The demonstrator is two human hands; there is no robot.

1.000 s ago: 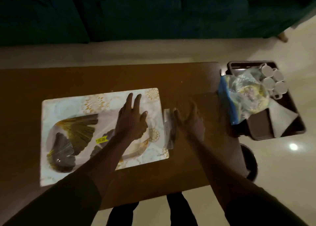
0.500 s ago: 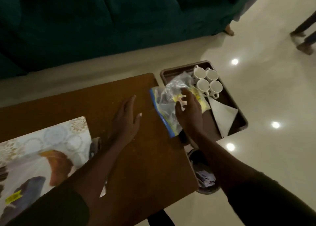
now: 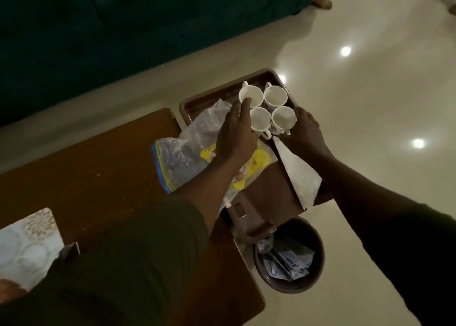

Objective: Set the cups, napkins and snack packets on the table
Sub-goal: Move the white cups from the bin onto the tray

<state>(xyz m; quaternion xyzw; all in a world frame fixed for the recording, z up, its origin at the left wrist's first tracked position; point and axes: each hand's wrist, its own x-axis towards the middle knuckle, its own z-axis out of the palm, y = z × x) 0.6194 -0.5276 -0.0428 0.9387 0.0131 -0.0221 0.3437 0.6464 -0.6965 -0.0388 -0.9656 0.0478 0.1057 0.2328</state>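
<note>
Several white cups stand in a cluster at the far end of a brown tray (image 3: pixel 269 190): a far-left cup (image 3: pixel 254 95), a far-right cup (image 3: pixel 275 96), a near-left cup (image 3: pixel 260 121) and a near-right cup (image 3: pixel 283 117). My left hand (image 3: pixel 234 136) reaches over a clear zip bag (image 3: pixel 187 158) holding yellow snack packets (image 3: pixel 261 158). Its fingers are spread, with one fingertip on the far-left cup's rim. My right hand (image 3: pixel 304 131) presses against the near-right cup's side; its grip is hidden. A white folded napkin (image 3: pixel 298 175) lies in the tray under my right wrist.
The tray sits off the right end of the brown table (image 3: pixel 98 165), with the bag overlapping both. A patterned placemat (image 3: pixel 27 246) lies at the lower left. A round bin (image 3: pixel 288 254) with wrappers stands on the shiny floor below the tray. A dark green sofa (image 3: pixel 123 29) lies beyond.
My view swung right from the placemat to the tray. Both hands left the table and the bag and moved forward onto the cups.
</note>
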